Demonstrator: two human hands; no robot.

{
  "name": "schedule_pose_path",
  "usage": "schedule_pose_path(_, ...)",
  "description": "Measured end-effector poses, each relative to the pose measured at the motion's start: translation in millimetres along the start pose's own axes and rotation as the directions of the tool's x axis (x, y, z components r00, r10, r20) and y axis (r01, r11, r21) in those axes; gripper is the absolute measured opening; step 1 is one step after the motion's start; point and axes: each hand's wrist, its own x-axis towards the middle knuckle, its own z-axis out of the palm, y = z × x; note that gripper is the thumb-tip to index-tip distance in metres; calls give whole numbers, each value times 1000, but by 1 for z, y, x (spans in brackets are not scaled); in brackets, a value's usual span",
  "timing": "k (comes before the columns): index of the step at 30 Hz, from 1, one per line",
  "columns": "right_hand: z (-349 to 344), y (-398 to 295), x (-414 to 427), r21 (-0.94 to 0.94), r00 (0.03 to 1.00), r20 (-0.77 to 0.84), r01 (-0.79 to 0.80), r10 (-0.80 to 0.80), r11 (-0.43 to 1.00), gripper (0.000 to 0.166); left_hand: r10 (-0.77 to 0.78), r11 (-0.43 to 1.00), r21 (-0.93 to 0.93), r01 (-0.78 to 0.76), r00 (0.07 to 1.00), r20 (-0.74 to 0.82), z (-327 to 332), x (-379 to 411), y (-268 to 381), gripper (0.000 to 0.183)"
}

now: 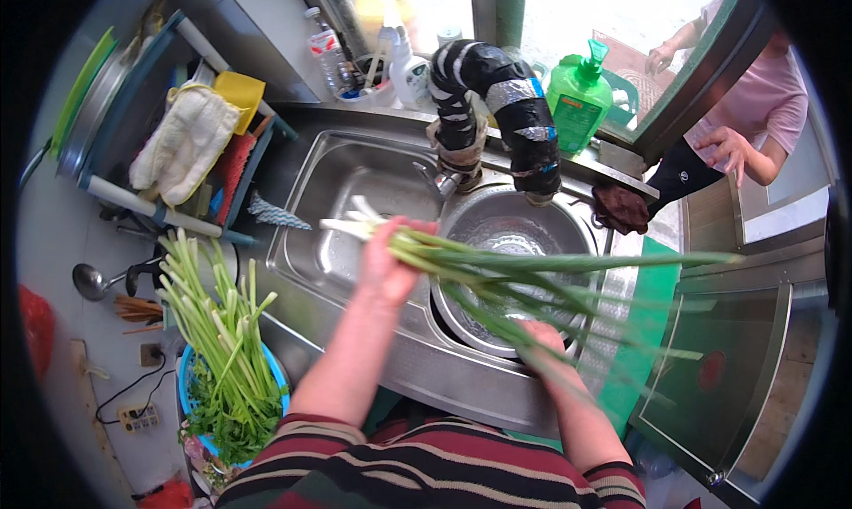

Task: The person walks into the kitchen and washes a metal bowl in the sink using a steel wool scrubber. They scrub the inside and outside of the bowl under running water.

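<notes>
My left hand [391, 263] grips a bunch of green onions [492, 261] near its white ends. The stalks stretch to the right over a round metal basin [452, 309] with water in it, and their leaf tips are blurred. At the basin's near right side is my right hand [542, 339], partly behind the leaves; its fingers are hidden, so whether it holds anything does not show. The basin sits in the right part of a stainless steel sink. To its left lies the other sink bowl [359, 169], beside the faucet [442, 181].
A blue basket [283, 376] of leafy green stalks stands lower left, below a rack [156, 209] with cloths. A wrapped black pipe [522, 116] and a green pump bottle [578, 103] stand behind the sink. Another person [745, 129] is at the upper right, beyond the door frame.
</notes>
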Motion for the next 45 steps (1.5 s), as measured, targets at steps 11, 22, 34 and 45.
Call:
schedule_pose_path(11,8,-1,6,-94,1000,26,5,-2,996,25,682,502,196,-843,524,510,35,-151,314,7)
schedule_pose_path(22,0,-10,9,-84,998,64,-13,19,996,26,569,-3,854,-520,701,429,-13,109,166,40)
schedule_pose_path(34,37,4,61,-168,981,196,17,16,986,39,123,-631,496,-596,554,823,-78,91,-52,65)
schedule_pose_path(45,101,-19,143,-184,991,-50,110,-121,977,27,263,-353,893,-280,886,381,-81,124,-78,72)
